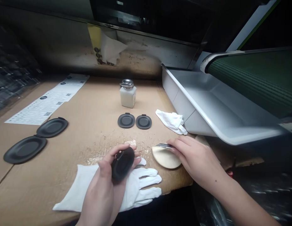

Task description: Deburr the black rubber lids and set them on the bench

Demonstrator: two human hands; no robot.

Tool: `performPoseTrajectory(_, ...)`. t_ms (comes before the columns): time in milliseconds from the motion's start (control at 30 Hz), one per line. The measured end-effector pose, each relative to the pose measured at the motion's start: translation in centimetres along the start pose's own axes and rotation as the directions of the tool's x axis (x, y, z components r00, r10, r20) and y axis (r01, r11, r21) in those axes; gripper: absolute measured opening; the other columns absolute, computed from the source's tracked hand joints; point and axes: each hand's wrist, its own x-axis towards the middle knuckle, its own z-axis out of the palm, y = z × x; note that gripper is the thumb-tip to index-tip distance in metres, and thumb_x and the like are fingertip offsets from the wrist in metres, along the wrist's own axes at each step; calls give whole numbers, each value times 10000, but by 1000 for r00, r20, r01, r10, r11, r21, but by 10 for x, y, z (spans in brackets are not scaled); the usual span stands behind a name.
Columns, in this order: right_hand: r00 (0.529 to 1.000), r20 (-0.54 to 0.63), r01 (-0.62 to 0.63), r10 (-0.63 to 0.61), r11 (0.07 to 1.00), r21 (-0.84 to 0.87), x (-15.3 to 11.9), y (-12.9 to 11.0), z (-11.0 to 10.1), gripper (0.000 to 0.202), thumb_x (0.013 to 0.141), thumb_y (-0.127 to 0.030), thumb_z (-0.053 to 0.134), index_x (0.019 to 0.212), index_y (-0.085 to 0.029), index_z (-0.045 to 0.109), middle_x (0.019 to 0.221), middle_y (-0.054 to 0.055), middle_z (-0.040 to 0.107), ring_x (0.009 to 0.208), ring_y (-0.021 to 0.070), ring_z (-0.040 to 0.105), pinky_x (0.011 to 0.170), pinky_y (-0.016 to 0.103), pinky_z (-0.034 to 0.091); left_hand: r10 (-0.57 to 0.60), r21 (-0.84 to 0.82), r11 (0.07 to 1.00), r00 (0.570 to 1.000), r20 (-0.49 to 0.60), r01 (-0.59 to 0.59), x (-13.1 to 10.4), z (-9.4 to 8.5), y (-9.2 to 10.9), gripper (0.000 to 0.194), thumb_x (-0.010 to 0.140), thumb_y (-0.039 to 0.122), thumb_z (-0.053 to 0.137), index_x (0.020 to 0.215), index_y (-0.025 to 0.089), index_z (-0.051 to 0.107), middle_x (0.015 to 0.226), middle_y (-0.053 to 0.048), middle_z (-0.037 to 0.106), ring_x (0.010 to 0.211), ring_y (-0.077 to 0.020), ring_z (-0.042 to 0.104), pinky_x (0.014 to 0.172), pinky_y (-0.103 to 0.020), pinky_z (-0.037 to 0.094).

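Held tilted in my left hand [107, 185] is a dark oval part [123, 164], with my fingers wrapped round its edge. Beneath that hand a white glove [142, 185] lies flat at the table's front edge. My right hand [191, 157] pinches a small metal blade [164, 145] over a round cream-coloured pad [166, 158]. Beyond the hands, two black oval parts [126, 120] [143, 121] lie side by side. Two larger-looking black ovals [52, 127] [25, 149] rest at the left.
A bottle with a metal top [128, 94] stands mid-table. Printed sheets [49, 100] lie at the back left. A crumpled white cloth [171, 121] sits beside a grey bin [190, 110] at the right. Behind the bin is a green belt [258, 78].
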Motion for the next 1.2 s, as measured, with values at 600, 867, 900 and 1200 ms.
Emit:
performPoseTrajectory(600, 995, -97, 10, -18, 997, -80, 46, -3, 15, 183, 895, -251, 422, 998, -246, 573, 1035, 8, 590, 959, 158, 524, 792, 270, 416, -296, -274, 921, 955, -33, 276, 7, 8, 25, 349, 867, 242, 441, 1169, 80, 510, 1109, -245, 627, 1009, -374, 593, 821, -481, 514)
performPoseTrajectory(867, 984, -77, -176, 161, 952, -252, 130, 3, 27, 190, 827, -148, 453, 757, -141, 630, 799, 110, 622, 792, 194, 561, 603, 270, 386, -245, -343, 912, 969, -16, 225, 8, 4, 21, 274, 859, 325, 466, 1108, 215, 491, 1008, -151, 684, 885, -286, 665, 781, -395, 521)
performPoseTrajectory(900, 982, -65, -186, 176, 953, -241, 134, 6, 29, 185, 810, -127, 462, 729, -135, 628, 762, 101, 620, 744, 181, 564, 577, 262, 378, -248, -359, 905, 969, -12, 227, 9, 3, 20, 263, 853, 332, 477, 1090, 220, 493, 1004, -149, 686, 888, -286, 664, 788, -393, 516)
performPoseTrajectory(1200, 940, -261, -204, 218, 976, 78, 176, 7, 2, 227, 838, -306, 455, 868, -189, 648, 828, 32, 623, 761, 152, 565, 655, 253, 402, -235, -448, 832, 939, 251, 328, 21, -23, 6, 220, 771, 262, 616, 979, 269, 686, 1028, -122, 702, 985, -313, 623, 872, -442, 474)
